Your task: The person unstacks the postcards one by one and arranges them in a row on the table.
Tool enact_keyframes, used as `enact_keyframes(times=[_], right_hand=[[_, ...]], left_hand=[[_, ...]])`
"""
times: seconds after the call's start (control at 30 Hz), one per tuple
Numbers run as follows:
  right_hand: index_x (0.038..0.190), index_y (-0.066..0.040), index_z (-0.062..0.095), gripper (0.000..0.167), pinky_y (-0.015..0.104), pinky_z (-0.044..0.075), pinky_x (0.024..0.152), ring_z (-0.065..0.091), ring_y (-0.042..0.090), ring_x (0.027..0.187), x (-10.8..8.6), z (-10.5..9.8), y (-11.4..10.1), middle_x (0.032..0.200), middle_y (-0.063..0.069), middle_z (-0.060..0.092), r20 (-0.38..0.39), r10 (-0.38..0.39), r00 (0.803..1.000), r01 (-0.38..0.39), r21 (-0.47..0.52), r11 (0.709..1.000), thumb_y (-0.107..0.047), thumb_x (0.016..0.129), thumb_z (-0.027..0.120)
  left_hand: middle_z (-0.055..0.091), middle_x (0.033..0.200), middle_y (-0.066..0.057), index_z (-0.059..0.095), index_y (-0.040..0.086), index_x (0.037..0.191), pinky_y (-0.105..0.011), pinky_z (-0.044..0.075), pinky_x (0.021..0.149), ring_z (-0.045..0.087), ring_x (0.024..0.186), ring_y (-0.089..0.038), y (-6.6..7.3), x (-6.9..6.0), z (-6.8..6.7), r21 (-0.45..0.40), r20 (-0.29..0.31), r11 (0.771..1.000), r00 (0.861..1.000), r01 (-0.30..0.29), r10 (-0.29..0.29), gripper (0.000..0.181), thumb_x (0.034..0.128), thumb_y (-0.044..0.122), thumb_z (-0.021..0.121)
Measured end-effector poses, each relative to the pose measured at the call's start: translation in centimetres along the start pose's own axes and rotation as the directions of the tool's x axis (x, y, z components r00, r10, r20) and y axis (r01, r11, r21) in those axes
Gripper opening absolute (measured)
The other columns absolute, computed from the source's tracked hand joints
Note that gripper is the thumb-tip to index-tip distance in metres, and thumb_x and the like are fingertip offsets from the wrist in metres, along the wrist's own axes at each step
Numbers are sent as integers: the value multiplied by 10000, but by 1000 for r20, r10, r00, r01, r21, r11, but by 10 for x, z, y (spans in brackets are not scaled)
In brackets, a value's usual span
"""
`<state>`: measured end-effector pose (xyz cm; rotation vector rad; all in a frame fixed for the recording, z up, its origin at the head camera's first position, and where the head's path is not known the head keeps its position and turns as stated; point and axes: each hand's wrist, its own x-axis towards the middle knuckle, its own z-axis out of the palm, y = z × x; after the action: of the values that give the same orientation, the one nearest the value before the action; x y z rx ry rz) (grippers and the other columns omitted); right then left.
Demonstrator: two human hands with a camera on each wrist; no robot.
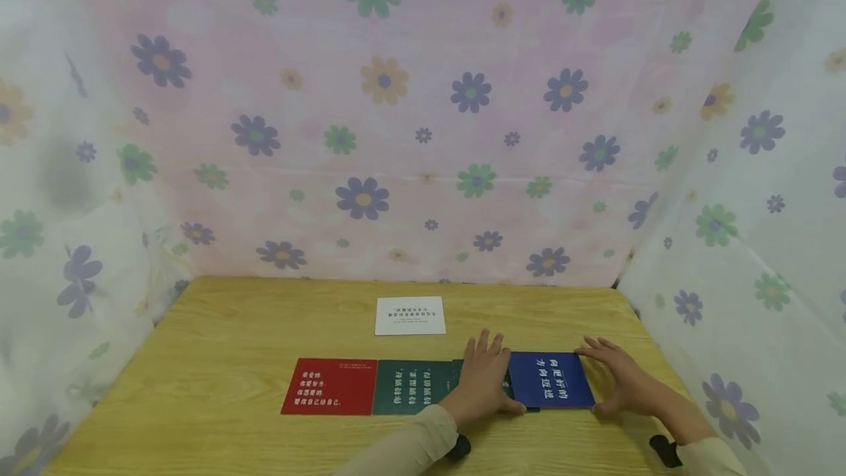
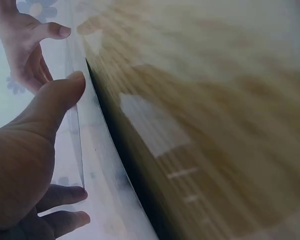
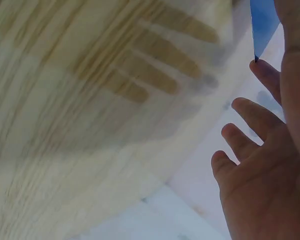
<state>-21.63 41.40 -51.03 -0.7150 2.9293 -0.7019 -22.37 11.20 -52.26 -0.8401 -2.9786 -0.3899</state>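
Note:
A blue card (image 1: 551, 380) with white writing lies at the right end of a row of cards. My left hand (image 1: 482, 382) reaches over a dark green card (image 1: 507, 386), fingers spread, thumb by the blue card's lower left corner. That dark green card is mostly hidden under the hand. At the blue card's right edge, my right hand (image 1: 628, 380) has its thumb and index finger near the two corners. In the right wrist view, the index fingertip touches a corner of the blue card (image 3: 264, 22), and the other fingers are extended.
Left of my hands lie a green card (image 1: 396, 388) and a red card (image 1: 330, 386), side by side. A white card (image 1: 410, 316) with small print sits farther back on the wooden table (image 1: 244, 322). Flower-patterned curtains (image 1: 423, 153) stand behind and on both sides.

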Motion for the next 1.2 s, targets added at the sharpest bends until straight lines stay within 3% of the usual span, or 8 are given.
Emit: enact_keyframes(times=[0.37, 0.83, 1.0, 1.2], right_hand=[[1334, -9, 604, 915, 836, 331, 961, 321, 694, 1309, -5, -11, 14, 1465, 395, 435, 41, 64, 997, -61, -78, 995, -199, 521, 981], [1320, 4, 611, 870, 873, 290, 942, 267, 740, 1299, -14, -20, 25, 1452, 448, 397, 92, 89, 992, -87, -25, 996, -157, 528, 933], [1334, 8, 603, 870, 871, 289, 941, 245, 743, 1305, -15, -24, 26, 1452, 450, 394, 112, 108, 988, -107, -13, 994, -156, 547, 936], [1381, -1, 577, 902, 880, 234, 970, 197, 738, 1336, -16, -25, 27, 1488, 436, 359, 151, 144, 978, -149, 22, 989, -185, 571, 929]], left_hand=[[488, 1548, -62, 630, 166, 1373, -480, 351, 1201, 337, 1507, -307, 21, 14, 4, 43, 1, 999, 1000, 6, -6, 894, 679, 693, 830], [502, 1533, -30, 640, 169, 1360, -468, 326, 1219, 322, 1516, -295, 36, 25, 10, -28, 40, 999, 999, 26, -25, 852, 693, 659, 842], [545, 1481, -24, 660, 170, 1328, -479, 337, 1209, 349, 1499, -303, 38, 29, 12, -54, 29, 998, 999, 29, -27, 843, 669, 657, 857], [483, 1545, -29, 619, 182, 1395, -474, 313, 1221, 313, 1518, -287, 37, 30, 14, -63, 68, 996, 996, 58, -54, 910, 665, 674, 848]])
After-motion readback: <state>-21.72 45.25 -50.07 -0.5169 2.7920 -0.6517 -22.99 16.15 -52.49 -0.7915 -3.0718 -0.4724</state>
